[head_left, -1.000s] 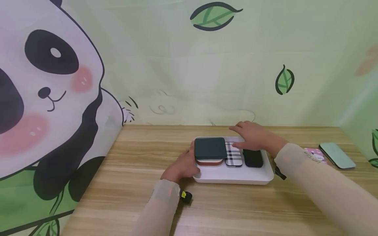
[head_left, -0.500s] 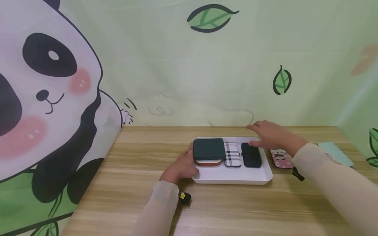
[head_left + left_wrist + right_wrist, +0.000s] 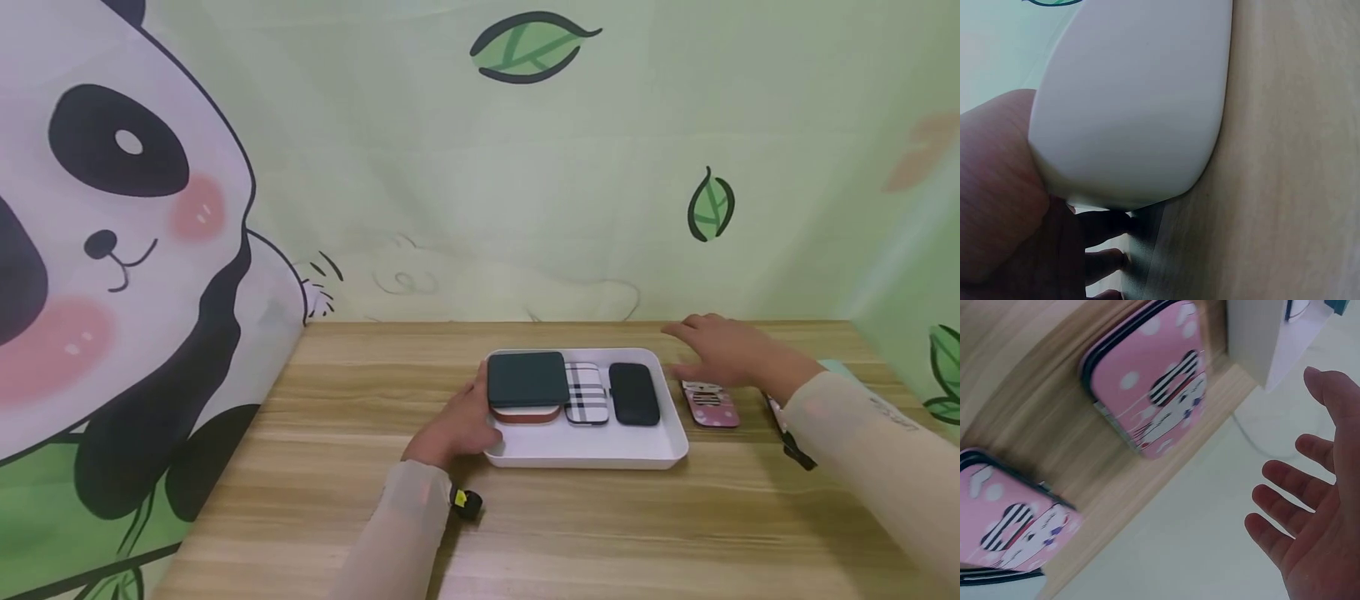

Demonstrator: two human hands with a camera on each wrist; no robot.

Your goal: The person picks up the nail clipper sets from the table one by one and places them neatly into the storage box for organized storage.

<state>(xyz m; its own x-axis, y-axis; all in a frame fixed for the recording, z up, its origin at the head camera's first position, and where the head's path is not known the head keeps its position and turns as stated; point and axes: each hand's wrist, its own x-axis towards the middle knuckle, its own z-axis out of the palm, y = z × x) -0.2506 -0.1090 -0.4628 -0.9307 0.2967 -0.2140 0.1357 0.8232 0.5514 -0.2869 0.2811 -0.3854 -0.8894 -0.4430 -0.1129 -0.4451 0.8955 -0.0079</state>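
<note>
My left hand grips the left end of a white tray, thumb at the front corner; in the left wrist view the tray wall lies against it. Inside the tray, a dark green flat case sits on a brown-edged one. Beside them lie a plaid case and a black case. My right hand hovers past the tray's right end, fingers spread and holding nothing. Below it is a pink cartoon-print case, shown whole in the right wrist view.
A second pink case lies farther right, mostly behind the right sleeve in the head view. A mint-coloured flat item pokes out beyond that sleeve. The wooden table ends at a printed backdrop.
My right hand has moved right, from over the plaid case to over the nearer pink case, uncovering the black case. My left hand keeps its hold on the tray.
</note>
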